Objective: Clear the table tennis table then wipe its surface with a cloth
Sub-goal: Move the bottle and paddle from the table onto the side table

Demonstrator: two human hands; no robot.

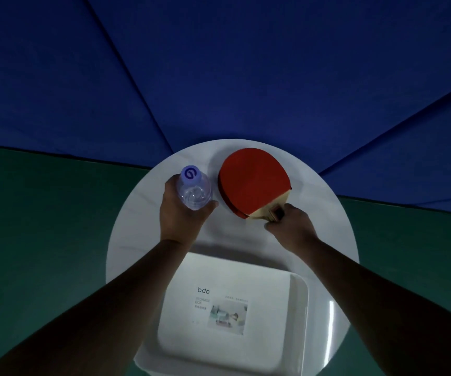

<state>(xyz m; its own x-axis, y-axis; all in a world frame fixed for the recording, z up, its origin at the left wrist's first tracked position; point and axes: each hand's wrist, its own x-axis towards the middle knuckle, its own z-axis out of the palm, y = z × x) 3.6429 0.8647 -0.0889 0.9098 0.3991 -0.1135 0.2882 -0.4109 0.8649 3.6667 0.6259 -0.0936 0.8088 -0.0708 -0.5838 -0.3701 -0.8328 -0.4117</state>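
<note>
At the center of the frame, my left hand [182, 215] wraps its fingers and thumb around a clear water bottle [194, 191], upright with its blue cap toward the camera, on a round white side table [335, 240]. Just right of it, my right hand [291, 226] grips the handle of what look like 2 stacked red paddles [254, 181], their blades lying flat on the same white top. Bottle and paddles stand just beside each other, apart by a narrow gap. Below them, in the lower middle of the frame, sits a white storage box [299, 294] with a label inside. The table tennis table itself is not in view; blue cloth panels fill the upper frame and green floor the sides. The clearing step looks near its end, and no wiping cloth shows. The risks, as I judge them: letting go carelessly could tip the tall bottle against the paddles, or the upper paddle could slide off the lower 1.
</note>
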